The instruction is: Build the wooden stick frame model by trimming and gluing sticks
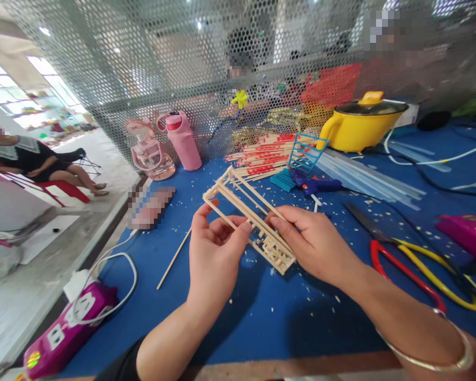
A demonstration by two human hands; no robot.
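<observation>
A small frame of pale wooden sticks (241, 203) is held tilted above the blue table, with a lattice of short pieces at its lower right end. My left hand (218, 248) grips its near left side between thumb and fingers. On the far right side, my right hand (309, 238) pinches the long sticks. One loose stick (174, 258) lies on the table left of my left hand. Behind the frame are a blue glue gun (315, 185), a small turquoise rack (307, 153) and a pile of red-marked sticks (262, 153).
Scissors (388, 251) with red and yellow handles lie at right. A yellow pot (360, 127), translucent glue sticks (373, 172), pink bottle (184, 143), phone (153, 209) and purple power strip (73, 328) surround the work area. A person (31, 159) sits at far left.
</observation>
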